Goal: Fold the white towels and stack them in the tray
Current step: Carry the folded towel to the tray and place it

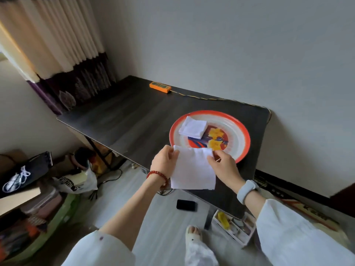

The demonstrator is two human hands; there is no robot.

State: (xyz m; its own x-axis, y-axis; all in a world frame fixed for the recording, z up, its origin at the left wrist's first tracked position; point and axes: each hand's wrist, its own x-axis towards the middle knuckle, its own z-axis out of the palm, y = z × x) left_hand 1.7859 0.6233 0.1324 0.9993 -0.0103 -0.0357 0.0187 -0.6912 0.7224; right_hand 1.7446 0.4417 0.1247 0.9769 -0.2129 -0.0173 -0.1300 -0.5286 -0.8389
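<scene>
A white towel [193, 169] hangs in the air over the table's near edge, held up by its two top corners. My left hand [164, 160] pinches the left corner and my right hand [223, 165] pinches the right corner. Just beyond it lies a round tray [240, 131] with a red rim and a flower picture in the middle. A folded white towel [193, 127] rests on the tray's left part. The hanging towel hides a bit of the tray's near rim.
The dark table [134, 116] stands against the wall, with an orange power strip [160, 87] and its cable at the back. On the floor lie a black phone [186, 205], a compartment box [233, 226] and bags and clutter [38, 189] at the left.
</scene>
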